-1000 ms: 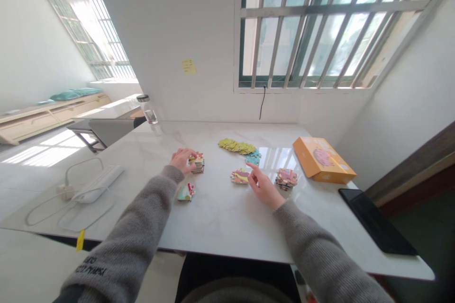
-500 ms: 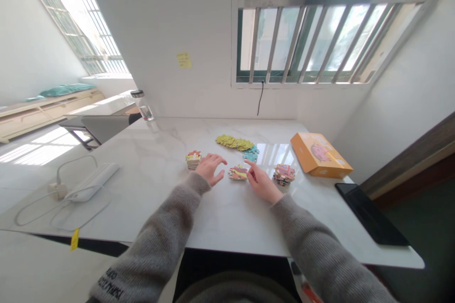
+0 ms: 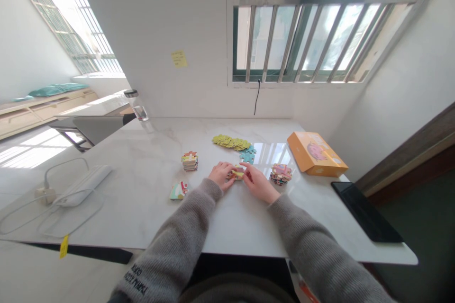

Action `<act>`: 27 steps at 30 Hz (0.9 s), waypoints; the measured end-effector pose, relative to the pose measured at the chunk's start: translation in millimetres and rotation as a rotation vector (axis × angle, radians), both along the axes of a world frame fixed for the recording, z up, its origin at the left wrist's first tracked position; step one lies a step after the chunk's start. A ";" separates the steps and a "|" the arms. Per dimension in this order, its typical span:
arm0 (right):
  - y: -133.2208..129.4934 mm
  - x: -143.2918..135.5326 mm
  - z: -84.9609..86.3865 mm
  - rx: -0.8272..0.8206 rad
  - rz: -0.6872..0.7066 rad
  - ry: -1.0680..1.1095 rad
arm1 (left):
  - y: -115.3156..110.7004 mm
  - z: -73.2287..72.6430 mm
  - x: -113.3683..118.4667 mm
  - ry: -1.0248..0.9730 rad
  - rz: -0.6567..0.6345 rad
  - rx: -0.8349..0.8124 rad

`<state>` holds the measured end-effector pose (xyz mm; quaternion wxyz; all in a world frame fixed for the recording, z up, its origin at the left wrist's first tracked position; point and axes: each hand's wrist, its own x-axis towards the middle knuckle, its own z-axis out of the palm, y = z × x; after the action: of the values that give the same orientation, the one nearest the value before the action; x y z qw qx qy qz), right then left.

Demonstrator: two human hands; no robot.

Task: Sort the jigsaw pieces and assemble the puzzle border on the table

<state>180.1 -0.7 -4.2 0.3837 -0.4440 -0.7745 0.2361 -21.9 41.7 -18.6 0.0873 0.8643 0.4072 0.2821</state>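
Several jigsaw puzzle pieces (image 3: 239,173), yellow, brown and orange, lie on the table between my hands. My left hand (image 3: 222,175) has its fingers closed on their left edge. From the other side, my right hand (image 3: 258,183) pinches their right edge with thumb and forefinger. A stack of puzzle pieces (image 3: 190,161) stands to the left of my left hand, and a light green and red puzzle piece (image 3: 178,191) lies nearer to me by the sleeve. Just beyond my right hand is another stack of puzzle pieces (image 3: 280,174), mostly pink on top.
Behind the hands lie a row of yellow-green pieces (image 3: 231,142) and some blue pieces (image 3: 248,154). An orange box (image 3: 317,154) and a black tablet (image 3: 367,211) are on the right. A white power strip (image 3: 84,186) with cables and a glass bottle (image 3: 136,105) are on the left.
My left hand has moved right, from beside the left stack onto the middle pieces, and its fingers have closed. The light green piece now shows beside my left sleeve. The view has shifted slightly.
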 end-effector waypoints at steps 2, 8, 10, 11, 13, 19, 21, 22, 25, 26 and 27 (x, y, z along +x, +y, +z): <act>0.1 -0.1 0.9 0.015 -0.011 0.025 | 1.5 -1.2 -2.1 -0.061 0.012 0.048; -0.3 -1.6 8.4 -0.047 -0.075 0.230 | -4.8 3.7 -2.7 -0.251 0.042 0.200; -1.4 -3.8 10.3 -0.139 -0.004 0.343 | -9.8 4.7 2.0 -0.295 0.029 0.230; -2.0 -4.9 10.9 -0.177 0.030 0.390 | -12.6 4.9 4.9 -0.305 0.013 0.232; -2.6 -6.5 11.3 -0.222 0.065 0.449 | -18.4 5.4 10.3 -0.299 -0.042 0.211; -1.4 -2.1 13.6 -0.218 -0.048 0.456 | -31.3 11.6 13.5 -0.259 -0.196 0.087; -2.7 -0.9 16.1 -0.246 -0.020 0.466 | -33.1 14.0 12.4 -0.265 -0.221 0.062; -3.8 -0.8 17.5 -0.260 0.005 0.466 | -33.4 14.7 12.0 -0.270 -0.233 0.061; -7.4 -2.2 21.5 -0.297 0.071 0.468 | -32.5 14.9 12.1 -0.298 -0.279 0.073; -8.2 -2.9 22.4 -0.303 0.081 0.474 | -31.5 14.3 12.1 -0.313 -0.289 0.077; -8.7 -3.5 22.9 -0.305 0.089 0.484 | -30.3 13.6 12.0 -0.326 -0.285 0.082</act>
<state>176.6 -9.4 18.7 0.4753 -0.3930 -0.6349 0.4655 -9.9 11.4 -5.0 0.1557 0.8589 0.2494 0.4194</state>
